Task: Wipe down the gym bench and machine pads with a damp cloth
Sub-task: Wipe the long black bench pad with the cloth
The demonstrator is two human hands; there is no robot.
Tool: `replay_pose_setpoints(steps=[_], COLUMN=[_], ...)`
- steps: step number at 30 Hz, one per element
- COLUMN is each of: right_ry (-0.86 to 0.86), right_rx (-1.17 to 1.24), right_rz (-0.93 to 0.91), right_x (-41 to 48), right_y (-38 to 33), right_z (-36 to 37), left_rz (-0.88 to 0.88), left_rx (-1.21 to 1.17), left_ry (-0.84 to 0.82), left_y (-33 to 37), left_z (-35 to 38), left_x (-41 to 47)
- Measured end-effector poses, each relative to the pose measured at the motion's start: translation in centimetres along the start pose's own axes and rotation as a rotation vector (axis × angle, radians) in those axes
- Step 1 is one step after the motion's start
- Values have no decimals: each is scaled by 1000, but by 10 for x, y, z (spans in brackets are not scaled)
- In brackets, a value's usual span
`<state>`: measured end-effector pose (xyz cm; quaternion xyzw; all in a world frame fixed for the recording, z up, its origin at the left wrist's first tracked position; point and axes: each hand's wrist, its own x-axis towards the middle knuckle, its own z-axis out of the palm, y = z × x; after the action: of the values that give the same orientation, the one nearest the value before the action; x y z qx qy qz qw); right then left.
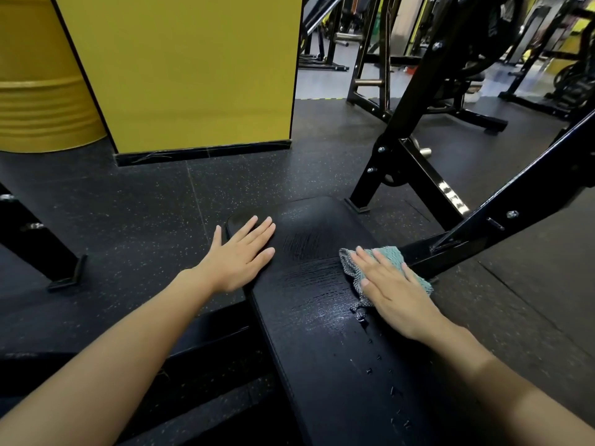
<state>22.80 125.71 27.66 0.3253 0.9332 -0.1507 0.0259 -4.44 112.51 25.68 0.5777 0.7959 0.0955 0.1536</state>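
Note:
A long black padded gym bench (315, 342) runs from the bottom of the view up to the middle, its surface streaked with wet marks. My left hand (240, 255) lies flat with fingers spread on the bench's far left edge and holds nothing. My right hand (391, 289) presses flat on a teal and grey cloth (391, 255) at the bench's right edge. Most of the cloth is hidden under the palm; its corners stick out above and to the left of my fingers.
A black steel rack frame (415, 162) rises just right of the bench, with a slanted bar (515, 207) crossing close behind the cloth. A yellow wall panel (193, 69) and a yellow barrel (38, 91) stand at the back left. Speckled black rubber floor (145, 204) surrounds the bench. More machines stand far right.

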Motion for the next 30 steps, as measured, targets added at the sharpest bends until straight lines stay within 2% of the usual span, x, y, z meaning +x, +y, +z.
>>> replay_pose_setpoints(steps=[7,13,19,26,30], right_ry=[27,3,-14,36,50], right_rx=[2,-19,2,30,48], right_rz=[112,-33,-141,32,122], right_x=[-2,-29,-33,2,18], right_y=[-17,-48,-37,16,14], right_z=[7,18,17,0,-3], left_rz=[73,228,247,253,249], left_rx=[106,113,130,120,120], left_ry=[-44,-52,-2,5,1], left_y=[16,42,39,39,38], left_z=[-4,10,17,18,18], left_x=[-8,-3,1,2,3])
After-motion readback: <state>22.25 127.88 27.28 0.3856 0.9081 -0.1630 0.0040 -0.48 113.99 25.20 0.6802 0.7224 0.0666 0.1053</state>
